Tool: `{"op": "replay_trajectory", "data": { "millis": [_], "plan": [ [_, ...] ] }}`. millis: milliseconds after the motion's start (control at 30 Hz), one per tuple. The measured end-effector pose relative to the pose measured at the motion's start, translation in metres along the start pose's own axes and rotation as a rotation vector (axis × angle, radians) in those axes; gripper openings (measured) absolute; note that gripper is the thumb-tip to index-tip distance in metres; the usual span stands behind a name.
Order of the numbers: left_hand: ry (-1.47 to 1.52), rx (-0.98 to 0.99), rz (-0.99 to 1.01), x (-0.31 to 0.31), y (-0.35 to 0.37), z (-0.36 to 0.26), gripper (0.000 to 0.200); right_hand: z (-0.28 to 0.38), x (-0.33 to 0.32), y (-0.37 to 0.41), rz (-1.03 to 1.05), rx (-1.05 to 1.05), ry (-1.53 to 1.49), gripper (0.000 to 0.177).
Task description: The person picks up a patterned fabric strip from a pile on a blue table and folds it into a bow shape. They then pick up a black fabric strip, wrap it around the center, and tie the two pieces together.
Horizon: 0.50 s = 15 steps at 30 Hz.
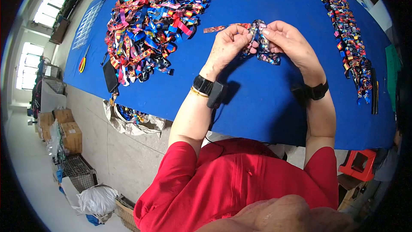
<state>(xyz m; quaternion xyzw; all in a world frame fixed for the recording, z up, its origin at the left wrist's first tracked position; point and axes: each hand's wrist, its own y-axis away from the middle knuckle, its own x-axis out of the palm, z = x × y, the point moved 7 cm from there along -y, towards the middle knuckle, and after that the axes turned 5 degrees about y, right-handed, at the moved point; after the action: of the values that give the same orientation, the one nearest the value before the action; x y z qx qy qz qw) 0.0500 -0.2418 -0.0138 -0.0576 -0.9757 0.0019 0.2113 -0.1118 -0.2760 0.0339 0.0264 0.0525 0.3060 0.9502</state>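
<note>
Near the far middle of the blue table, a patterned fabric strap (260, 26) is held up between my two hands, looped at the top. My left hand (231, 45) pinches its left side with thumb and fingers. On its right side, my right hand (288, 43) has thumb and fingers closed on the same strap. A folded dark, multicoloured part (269, 57) hangs below the fingers. An orange-red patterned strip (214, 29) lies left of the strap, partly behind my left hand; whether they are joined cannot be made out.
A large heap of colourful straps (146, 25) covers the table's left part. At the right lies a long row of bundled straps (347, 34). Yellow-handled scissors (82, 65), a white grid (89, 23) and a black pouch (110, 77) are at the left. A red stool (358, 165) stands lower right.
</note>
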Motion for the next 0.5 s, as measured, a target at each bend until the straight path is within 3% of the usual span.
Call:
{"op": "replay_trajectory", "data": {
  "millis": [500],
  "plan": [
    [-0.106,-0.003,0.04,0.005,0.003,-0.004,0.017,-0.016,0.003,-0.01,-0.048,-0.056,0.235,0.014]
  ]
}}
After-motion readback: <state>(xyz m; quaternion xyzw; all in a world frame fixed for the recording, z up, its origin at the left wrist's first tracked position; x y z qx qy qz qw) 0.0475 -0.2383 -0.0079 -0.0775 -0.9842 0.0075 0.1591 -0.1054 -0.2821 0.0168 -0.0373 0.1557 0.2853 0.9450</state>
